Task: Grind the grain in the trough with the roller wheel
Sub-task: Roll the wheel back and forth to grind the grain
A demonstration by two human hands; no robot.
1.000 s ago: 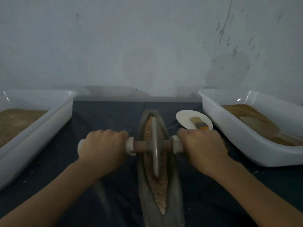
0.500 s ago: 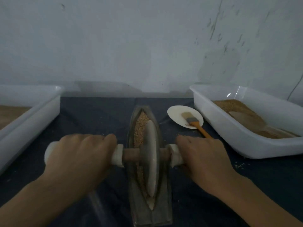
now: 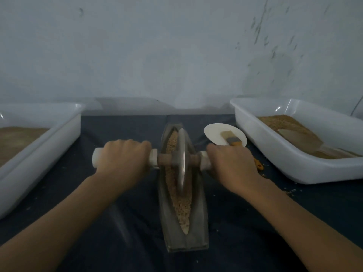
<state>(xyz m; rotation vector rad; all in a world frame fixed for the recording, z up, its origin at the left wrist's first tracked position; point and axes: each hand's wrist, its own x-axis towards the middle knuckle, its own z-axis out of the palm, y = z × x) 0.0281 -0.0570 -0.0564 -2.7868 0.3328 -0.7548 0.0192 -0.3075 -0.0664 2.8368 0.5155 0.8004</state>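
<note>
Left hand (image 3: pixel 122 160), right hand (image 3: pixel 232 166) both wrapped tight on axle of wheel (image 3: pixel 181 163); uneven push tilts wheel, grain (image 3: pixel 182 205) spills over rim of trough (image 3: pixel 198 228)

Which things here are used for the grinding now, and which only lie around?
In use: left hand, right hand, roller wheel, trough, grain.
Lying around: brush, plate, left tub, right tub, scoop.
</note>
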